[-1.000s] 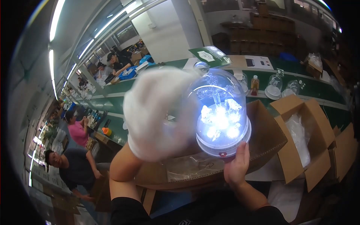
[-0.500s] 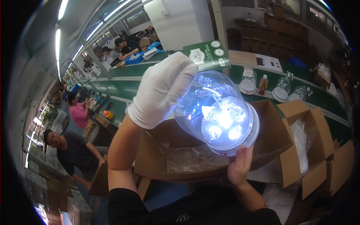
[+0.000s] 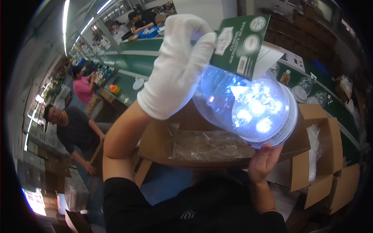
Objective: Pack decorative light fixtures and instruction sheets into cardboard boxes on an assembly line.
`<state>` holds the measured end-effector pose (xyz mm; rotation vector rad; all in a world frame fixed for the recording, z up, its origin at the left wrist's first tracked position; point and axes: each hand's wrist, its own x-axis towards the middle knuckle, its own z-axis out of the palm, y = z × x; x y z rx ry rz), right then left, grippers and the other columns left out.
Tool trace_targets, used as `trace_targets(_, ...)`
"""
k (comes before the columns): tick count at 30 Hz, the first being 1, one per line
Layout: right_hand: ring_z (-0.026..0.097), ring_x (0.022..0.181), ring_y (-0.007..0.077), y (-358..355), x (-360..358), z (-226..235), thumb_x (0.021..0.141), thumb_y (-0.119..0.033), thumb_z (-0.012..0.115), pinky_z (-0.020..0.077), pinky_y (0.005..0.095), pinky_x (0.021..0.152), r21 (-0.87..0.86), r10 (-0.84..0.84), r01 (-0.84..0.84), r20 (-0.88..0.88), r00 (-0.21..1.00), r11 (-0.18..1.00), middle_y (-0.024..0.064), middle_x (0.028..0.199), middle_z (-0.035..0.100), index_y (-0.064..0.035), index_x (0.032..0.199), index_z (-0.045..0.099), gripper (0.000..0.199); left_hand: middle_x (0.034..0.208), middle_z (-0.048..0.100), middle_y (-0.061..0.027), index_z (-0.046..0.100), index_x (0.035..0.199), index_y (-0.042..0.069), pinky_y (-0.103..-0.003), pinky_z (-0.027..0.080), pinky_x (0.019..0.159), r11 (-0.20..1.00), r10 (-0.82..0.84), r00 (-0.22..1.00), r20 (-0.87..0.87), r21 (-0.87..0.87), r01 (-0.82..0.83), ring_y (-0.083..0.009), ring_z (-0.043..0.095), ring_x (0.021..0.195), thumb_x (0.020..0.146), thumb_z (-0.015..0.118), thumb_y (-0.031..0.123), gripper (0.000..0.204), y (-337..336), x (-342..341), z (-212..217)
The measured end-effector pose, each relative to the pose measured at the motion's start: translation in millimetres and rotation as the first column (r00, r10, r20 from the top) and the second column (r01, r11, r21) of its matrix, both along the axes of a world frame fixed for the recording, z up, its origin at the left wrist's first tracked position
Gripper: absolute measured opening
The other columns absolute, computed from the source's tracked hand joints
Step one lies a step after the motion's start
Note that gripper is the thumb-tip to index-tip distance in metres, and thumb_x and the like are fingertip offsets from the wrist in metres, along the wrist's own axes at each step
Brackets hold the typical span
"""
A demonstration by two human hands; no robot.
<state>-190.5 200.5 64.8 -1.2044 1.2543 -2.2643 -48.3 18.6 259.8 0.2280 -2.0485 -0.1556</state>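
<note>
A clear bell-shaped dome on a round white base is tilted in front of me, with bright white lights glowing on the figures inside. My right hand, bare, grips the base from below. A white glove covers my left hand, which is raised at the dome's top end. Its fingers are closed at the edge of a green printed card tag; whether they also hold the dome's knob is hidden. The tag, folded with a white inner side, hangs over the dome.
Below the dome stands an open cardboard box with clear plastic bags inside. Another open carton is at the right. Several clear domes and a bottle stand on the green bench. A person holds cardboard at left.
The dome and both hands have moved up and to the right. The green tag has swung down over the dome and opened, showing its white inner side. My view has shifted slightly.
</note>
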Motion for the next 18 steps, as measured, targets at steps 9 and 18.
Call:
trace_targets(9,0.05,0.118,0.0222,4.8,-3.9,5.3,0.103,-0.043,0.049,0.0482,0.0324,0.091,0.011,-0.139,0.143,-0.175,0.975,0.99,0.0167,0.144,0.039,0.0031,0.151,0.018,0.073,0.074,0.056,-0.0152,0.055,0.099,-0.001,-0.036,0.047,0.067,0.974,-0.049,0.963,0.264,0.226,-0.012,-0.0279,0.059,0.071,0.108,0.039,0.035,0.041,-3.4,31.2,-3.4)
trace_targets(18,0.042,0.131,0.0275,7.4,-9.5,0.6,0.104,-0.036,0.048,0.0333,0.0386,0.111,0.116,-0.103,0.144,-0.309,0.946,0.983,0.021,0.146,0.037,0.0081,0.15,0.015,0.072,0.084,0.057,-0.0048,0.053,0.107,0.003,-0.025,0.049,0.07,0.668,-0.125,0.991,0.044,0.743,0.051,-0.009,0.056,0.078,0.101,0.058,0.035,0.033,-6.3,26.7,-34.5)
